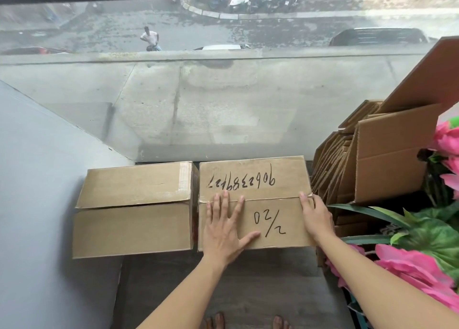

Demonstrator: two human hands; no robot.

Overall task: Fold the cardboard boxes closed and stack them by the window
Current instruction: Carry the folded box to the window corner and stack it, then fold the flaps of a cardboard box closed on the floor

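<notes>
From the head camera, two brown cardboard boxes sit side by side on the dark floor (223, 279), right against the big window (198, 100). The right box (253, 202) has its top flaps folded shut, and black numbers are written on them. The left box (134, 209) is closed too, with one flap lying a little over the other and some tape near its far corner. What is inside either box cannot be seen.

The left hand (226, 231) lies flat on top of the right box with its fingers spread out straight, pressing on the near flap and reaching the seam. The right hand (315, 212) holds the right edge of the same box, with its fingers bent over the side.

Two bare feet (248, 321) are cut off at the bottom. The far fingers of the right hand are hidden behind the box edge.

To the right, a pile of flat cardboard (372, 154) leans by the window, touching the right box. Pink flowers (422, 271) with green leaves stand in front of it. A grey wall (37, 179) is on the left. Outside is a wet street with cars.
</notes>
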